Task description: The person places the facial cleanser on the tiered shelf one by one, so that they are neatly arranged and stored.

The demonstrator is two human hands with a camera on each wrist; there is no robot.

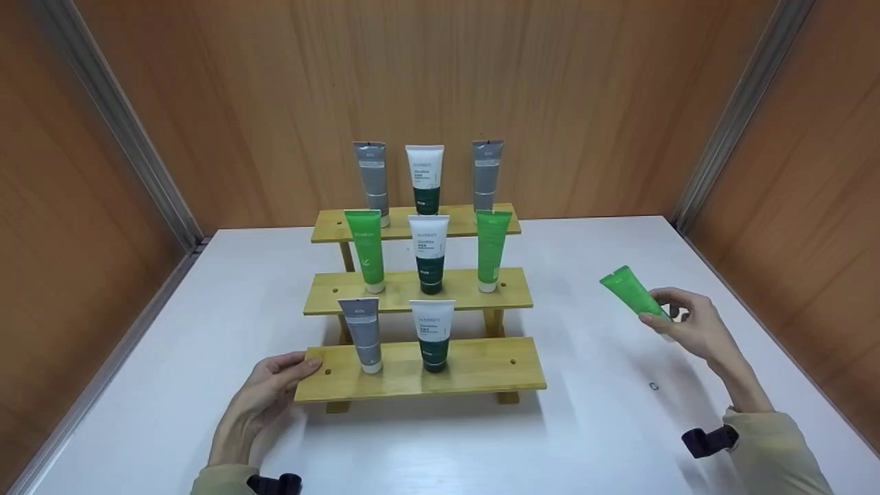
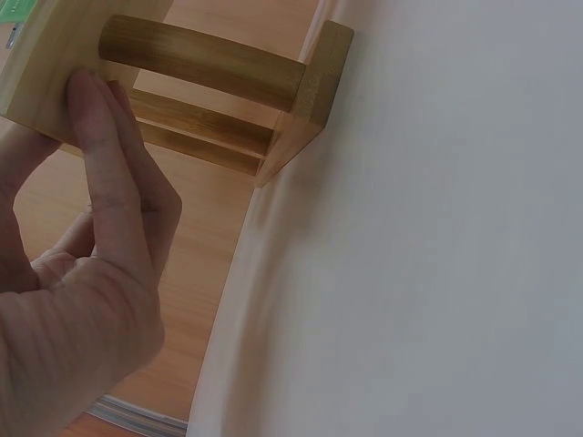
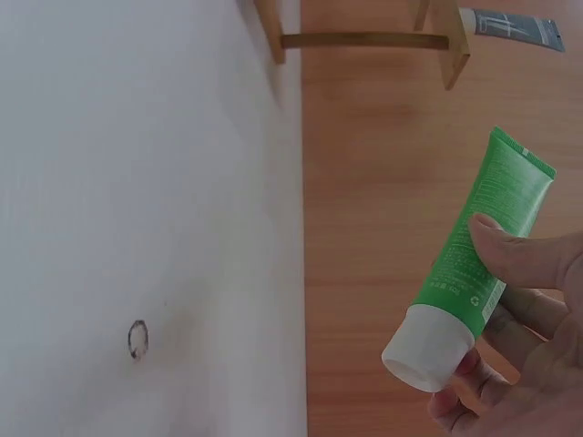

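My left hand [image 1: 269, 385] pinches the left end of the lowest shelf of a three-step wooden display rack [image 1: 474, 371], thumb on top and fingers beneath. Out to the right, my right hand [image 1: 691, 326] holds a green squeeze tube [image 1: 629, 290] above the table, tilted; its white cap [image 3: 426, 348] shows in the right wrist view. On the lowest shelf stand a grey tube [image 1: 362, 333] and a white-and-dark-green tube [image 1: 433, 333]. The middle shelf bears a green tube [image 1: 366, 249], a white-and-green tube [image 1: 430, 251] and another green tube [image 1: 491, 247].
On the top shelf stand two grey tubes [image 1: 372, 177] [image 1: 486, 173] with a white-and-green tube [image 1: 425, 177] between them. The white table [image 1: 584, 426] is enclosed by wooden panels [image 1: 550, 103]. A small dark ring mark [image 1: 654, 386] lies on the table below my right hand.
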